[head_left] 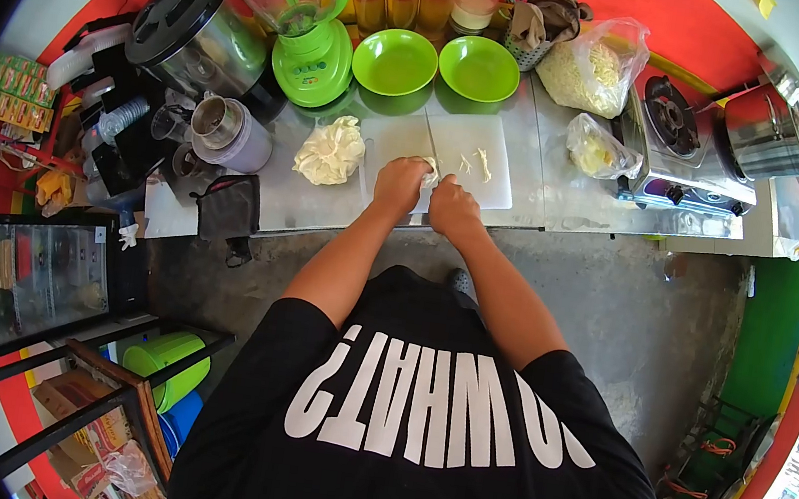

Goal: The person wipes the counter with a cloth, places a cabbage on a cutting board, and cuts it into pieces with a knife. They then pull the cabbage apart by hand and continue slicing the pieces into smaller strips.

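On the white cutting board point(497, 167) my left hand point(400, 186) is closed on a pale piece of food point(429, 174), which looks like cabbage. Close beside it, my right hand point(454, 206) is wrapped round the handle of a knife, whose thin blade point(434, 141) points away from me. The handle itself is hidden in the fist. A few pale shreds point(482, 165) lie on the board to the right of the blade. Left of the board sits a larger pale, leafy clump point(330, 150).
Two green bowls point(395, 62) point(479, 68) stand behind the board, next to a green blender point(311, 61). Bags of pale shreds point(589, 73) and a gas stove point(685, 151) are on the right. A metal-topped container point(231, 133) stands left.
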### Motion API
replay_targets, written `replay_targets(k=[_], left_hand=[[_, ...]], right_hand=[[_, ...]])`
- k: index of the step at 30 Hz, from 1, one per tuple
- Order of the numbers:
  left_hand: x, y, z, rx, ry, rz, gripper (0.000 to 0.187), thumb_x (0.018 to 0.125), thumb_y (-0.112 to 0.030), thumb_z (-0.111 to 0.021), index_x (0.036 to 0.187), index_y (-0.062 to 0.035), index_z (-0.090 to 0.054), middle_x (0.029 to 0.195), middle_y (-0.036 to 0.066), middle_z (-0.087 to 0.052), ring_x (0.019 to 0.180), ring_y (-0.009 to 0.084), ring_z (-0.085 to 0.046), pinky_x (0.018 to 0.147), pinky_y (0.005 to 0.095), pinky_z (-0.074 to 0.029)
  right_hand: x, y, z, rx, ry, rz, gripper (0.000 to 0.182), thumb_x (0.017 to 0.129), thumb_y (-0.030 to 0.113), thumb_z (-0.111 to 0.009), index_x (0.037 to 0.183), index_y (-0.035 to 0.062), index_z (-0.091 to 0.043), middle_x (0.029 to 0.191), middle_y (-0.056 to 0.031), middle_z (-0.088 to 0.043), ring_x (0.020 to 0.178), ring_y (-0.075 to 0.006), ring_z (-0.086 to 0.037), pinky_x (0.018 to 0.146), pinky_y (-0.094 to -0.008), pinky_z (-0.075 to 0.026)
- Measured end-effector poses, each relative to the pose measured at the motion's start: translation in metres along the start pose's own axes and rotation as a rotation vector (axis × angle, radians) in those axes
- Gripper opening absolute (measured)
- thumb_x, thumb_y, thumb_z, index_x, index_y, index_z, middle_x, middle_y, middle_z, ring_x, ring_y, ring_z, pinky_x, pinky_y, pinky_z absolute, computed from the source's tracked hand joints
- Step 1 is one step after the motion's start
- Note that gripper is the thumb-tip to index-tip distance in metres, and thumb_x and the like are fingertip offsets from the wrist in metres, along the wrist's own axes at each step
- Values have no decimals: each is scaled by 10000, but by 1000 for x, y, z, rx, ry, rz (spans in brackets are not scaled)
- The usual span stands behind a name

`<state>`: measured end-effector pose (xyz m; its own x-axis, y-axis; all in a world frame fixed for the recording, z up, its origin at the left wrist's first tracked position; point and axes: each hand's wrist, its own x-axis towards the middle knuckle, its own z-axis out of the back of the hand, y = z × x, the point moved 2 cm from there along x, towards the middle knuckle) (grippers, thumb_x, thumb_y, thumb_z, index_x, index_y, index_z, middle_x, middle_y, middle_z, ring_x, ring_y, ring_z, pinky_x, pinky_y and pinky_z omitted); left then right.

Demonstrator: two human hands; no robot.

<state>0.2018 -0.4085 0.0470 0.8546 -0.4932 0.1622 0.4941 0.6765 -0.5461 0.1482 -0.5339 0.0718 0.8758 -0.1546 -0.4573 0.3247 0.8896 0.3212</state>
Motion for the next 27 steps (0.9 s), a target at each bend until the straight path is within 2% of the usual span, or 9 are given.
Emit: replay_targets(k=[7, 12, 19, 21, 27], left_hand=[[3, -4, 4, -13, 42, 56, 232, 770, 7, -684, 973, -80, -755, 1024, 106, -736, 965, 347, -693, 828, 448, -551], [4, -2, 3, 3, 31, 33, 233, 779, 0, -692, 985, -84, -760, 1029, 98, -736, 969, 349, -693, 836, 449, -553], [2, -2, 2, 10, 39, 77, 230, 788, -6, -690, 986, -97, -764, 1034, 92, -736, 974, 348, -696, 844, 454, -556], [0, -4, 2, -27, 12, 72, 222, 795, -12, -687, 982, -103, -764, 1037, 81, -738, 976, 338, -695, 848, 446, -558], [1, -8, 7, 54, 77, 73, 244, 799, -22, -693, 1007, -122, -771, 1073, 49, -733, 1026, 299, -668, 867, 421, -559]], right_hand=[[-16, -2, -21, -26, 20, -69, 298, 1066, 281, -488, 1126, -11, -482, 1079, -283, -717, 1043, -434, -709, 912, -493, -566], [4, 1, -7, -65, -47, 17, 305, 1072, 293, -471, 1125, -7, -483, 1071, -275, -722, 1031, -425, -716, 898, -493, -572], [-18, -3, -15, -89, -41, 24, 328, 1074, 314, -474, 1131, -9, -483, 1063, -271, -724, 1027, -437, -711, 903, -512, -563], [-22, -5, -21, -13, -62, -50, 337, 1077, 326, -476, 1127, -8, -483, 1037, -265, -729, 1008, -442, -715, 886, -513, -569], [0, -1, -15, -25, -127, 12, 354, 1077, 350, -479, 1126, -1, -483, 1003, -267, -732, 969, -450, -721, 856, -517, -577]])
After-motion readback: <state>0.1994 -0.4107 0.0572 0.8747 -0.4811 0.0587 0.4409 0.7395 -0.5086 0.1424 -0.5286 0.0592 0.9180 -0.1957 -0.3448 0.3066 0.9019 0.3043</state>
